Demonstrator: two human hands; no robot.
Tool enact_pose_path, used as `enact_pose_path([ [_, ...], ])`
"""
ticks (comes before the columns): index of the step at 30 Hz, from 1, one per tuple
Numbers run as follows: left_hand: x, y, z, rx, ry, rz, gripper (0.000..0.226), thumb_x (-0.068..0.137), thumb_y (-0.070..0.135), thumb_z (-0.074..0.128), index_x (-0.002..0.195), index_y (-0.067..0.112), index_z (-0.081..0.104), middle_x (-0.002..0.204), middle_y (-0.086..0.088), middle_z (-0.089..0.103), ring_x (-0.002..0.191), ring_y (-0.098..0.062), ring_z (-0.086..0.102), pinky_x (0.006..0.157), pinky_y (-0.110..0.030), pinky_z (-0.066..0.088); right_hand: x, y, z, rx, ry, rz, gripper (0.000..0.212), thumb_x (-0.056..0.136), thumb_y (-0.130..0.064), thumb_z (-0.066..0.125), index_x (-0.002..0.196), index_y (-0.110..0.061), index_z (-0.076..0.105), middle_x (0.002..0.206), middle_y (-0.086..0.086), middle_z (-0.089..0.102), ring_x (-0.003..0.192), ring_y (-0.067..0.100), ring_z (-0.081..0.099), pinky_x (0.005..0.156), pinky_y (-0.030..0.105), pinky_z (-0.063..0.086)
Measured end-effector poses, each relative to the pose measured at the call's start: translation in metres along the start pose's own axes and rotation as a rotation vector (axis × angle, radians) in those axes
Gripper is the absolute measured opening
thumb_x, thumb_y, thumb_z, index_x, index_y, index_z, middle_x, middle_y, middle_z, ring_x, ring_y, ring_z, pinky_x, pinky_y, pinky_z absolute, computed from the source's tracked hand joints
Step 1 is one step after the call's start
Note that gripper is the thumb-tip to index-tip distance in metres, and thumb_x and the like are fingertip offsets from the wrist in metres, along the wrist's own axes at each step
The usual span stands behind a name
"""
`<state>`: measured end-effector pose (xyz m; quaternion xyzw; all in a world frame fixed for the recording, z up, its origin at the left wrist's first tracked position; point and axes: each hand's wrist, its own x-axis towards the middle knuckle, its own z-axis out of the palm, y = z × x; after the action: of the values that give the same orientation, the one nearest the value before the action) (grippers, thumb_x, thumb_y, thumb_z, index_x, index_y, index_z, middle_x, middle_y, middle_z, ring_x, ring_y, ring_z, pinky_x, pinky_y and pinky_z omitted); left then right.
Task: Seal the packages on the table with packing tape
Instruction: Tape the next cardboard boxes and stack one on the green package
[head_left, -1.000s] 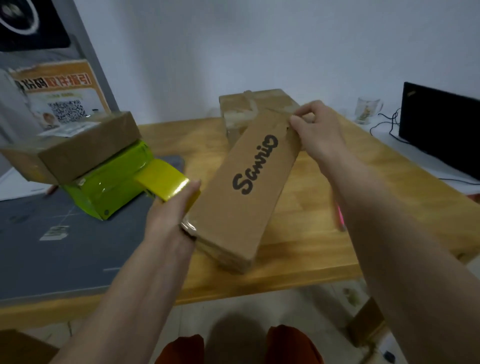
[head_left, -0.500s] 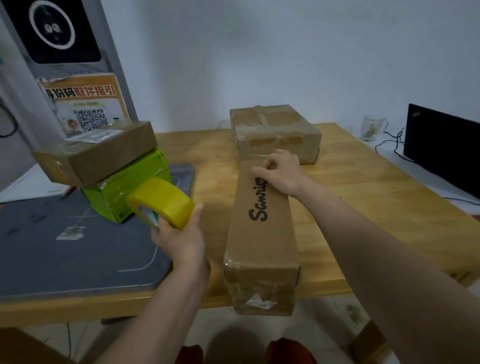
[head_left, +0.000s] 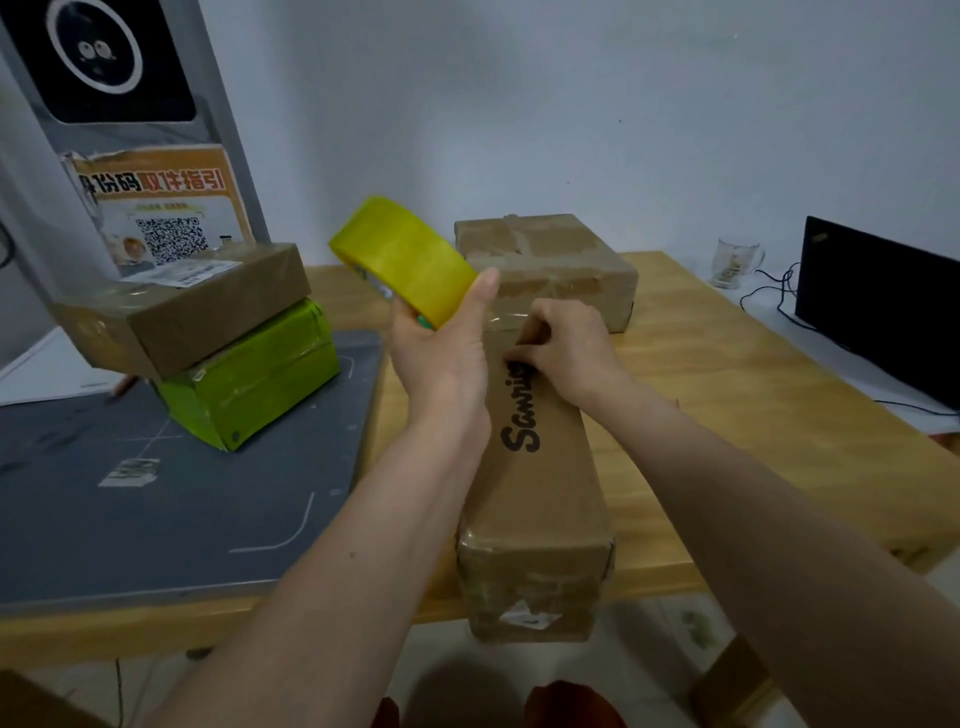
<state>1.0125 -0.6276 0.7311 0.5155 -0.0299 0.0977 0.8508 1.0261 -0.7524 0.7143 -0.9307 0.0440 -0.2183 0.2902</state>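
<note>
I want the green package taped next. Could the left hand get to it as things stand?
Probably not at once: the left hand grips the tape roll, and a brown box lies on top of the green package. Its near side is open, though.

Wood table (head_left: 753, 395) w/ grey mat (head_left: 130, 509), pale wall (head_left: 571, 104) behind, tiled floor (head_left: 670, 654)

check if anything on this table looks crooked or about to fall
The long Sanrio box sticks out past the table front edge, its near end unsupported, steadied only by the right hand. At left, the brown box sits tilted and skewed on the green package. The left hand holds the tape roll aloft.
</note>
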Motion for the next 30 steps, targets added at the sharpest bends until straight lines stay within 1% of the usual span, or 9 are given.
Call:
enact_pose_path([
  [3, -0.003, -0.009, 0.004, -0.065, -0.037, -0.079, 0.024, 0.078, 0.017, 0.082, 0.086, 0.023, 0.06, 0.074, 0.01, 0.064, 0.079, -0.013, 0.064, 0.084, -0.039, 0.054, -0.003, -0.002, -0.003, 0.031, -0.005, -0.045, 0.034, 0.079, -0.014, 0.079, 0.065, -0.027, 0.051, 0.073, -0.009, 0.057, 0.08, 0.018, 0.06, 0.072, 0.03, 0.049],
  [6, -0.001, -0.015, 0.001, -0.078, -0.033, -0.098, 0.025, 0.077, 0.018, 0.082, 0.087, 0.024, 0.059, 0.075, 0.01, 0.064, 0.081, -0.014, 0.063, 0.084, -0.04, 0.053, -0.004, 0.002, -0.006, 0.156, -0.066, -0.079, 0.027, 0.081, 0.0, 0.073, 0.077, -0.022, 0.059, 0.082, -0.005, 0.063, 0.086, 0.018, 0.065, 0.079, 0.028, 0.054],
  [8, 0.002, -0.017, -0.002, -0.091, -0.016, -0.09, 0.025, 0.078, 0.018, 0.081, 0.088, 0.024, 0.059, 0.072, 0.012, 0.063, 0.077, -0.011, 0.063, 0.077, -0.035, 0.052, -0.006, 0.006, -0.004, 0.274, -0.043, -0.065, 0.022, 0.08, 0.006, 0.072, 0.087, -0.014, 0.066, 0.085, 0.0, 0.066, 0.085, 0.017, 0.067, 0.083, 0.029, 0.056],
  [12, 0.003, -0.018, -0.005, -0.157, 0.03, -0.106, 0.029, 0.079, 0.02, 0.08, 0.099, 0.022, 0.058, 0.069, 0.018, 0.064, 0.072, -0.004, 0.063, 0.07, -0.027, 0.053, -0.013, 0.011, 0.002, 0.557, 0.042, -0.004, 0.025, 0.076, 0.012, 0.074, 0.086, -0.011, 0.07, 0.085, 0.012, 0.07, 0.076, 0.015, 0.066, 0.078, 0.023, 0.057],
  [16, 0.003, -0.019, -0.006, -0.171, 0.059, -0.089, 0.025, 0.08, 0.02, 0.08, 0.089, 0.029, 0.058, 0.063, 0.023, 0.065, 0.064, 0.004, 0.062, 0.069, -0.027, 0.053, -0.014, 0.014, 0.005, 0.705, 0.064, 0.027, 0.032, 0.072, 0.014, 0.075, 0.084, -0.015, 0.071, 0.074, 0.001, 0.071, 0.069, 0.007, 0.067, 0.072, 0.016, 0.054],
  [21, 0.003, -0.02, -0.006, -0.185, 0.068, -0.069, 0.026, 0.08, 0.019, 0.079, 0.086, 0.03, 0.056, 0.061, 0.024, 0.064, 0.059, 0.008, 0.061, 0.068, -0.026, 0.051, -0.015, 0.015, 0.004, 0.737, 0.036, 0.038, 0.035, 0.076, 0.013, 0.072, 0.096, -0.016, 0.065, 0.075, 0.0, 0.074, 0.073, 0.012, 0.066, 0.076, 0.022, 0.055],
  [24, 0.003, -0.021, -0.006, -0.183, 0.082, -0.066, 0.025, 0.08, 0.02, 0.079, 0.087, 0.03, 0.057, 0.061, 0.024, 0.064, 0.06, 0.008, 0.062, 0.066, -0.024, 0.05, -0.019, 0.015, 0.002, 0.671, 0.017, -0.002, 0.029, 0.079, 0.01, 0.071, 0.093, -0.014, 0.061, 0.076, 0.005, 0.074, 0.074, 0.012, 0.067, 0.076, 0.025, 0.055],
  [27, 0.002, -0.022, -0.006, -0.18, 0.086, -0.065, 0.025, 0.08, 0.021, 0.079, 0.09, 0.03, 0.058, 0.063, 0.023, 0.065, 0.061, 0.008, 0.062, 0.064, -0.022, 0.05, -0.027, 0.018, 0.0, 0.629, -0.007, -0.021, 0.026, 0.082, 0.01, 0.066, 0.093, -0.013, 0.06, 0.076, 0.005, 0.073, 0.079, 0.013, 0.069, 0.082, 0.032, 0.055],
  [30, 0.003, -0.023, -0.006, -0.183, 0.091, -0.07, 0.027, 0.08, 0.023, 0.08, 0.094, 0.031, 0.059, 0.067, 0.024, 0.066, 0.065, 0.008, 0.064, 0.065, -0.021, 0.05, -0.026, 0.021, -0.006, 0.737, 0.013, 0.056, 0.025, 0.083, 0.01, 0.058, 0.09, -0.013, 0.059, 0.07, 0.004, 0.07, 0.077, 0.013, 0.068, 0.078, 0.026, 0.052],
])
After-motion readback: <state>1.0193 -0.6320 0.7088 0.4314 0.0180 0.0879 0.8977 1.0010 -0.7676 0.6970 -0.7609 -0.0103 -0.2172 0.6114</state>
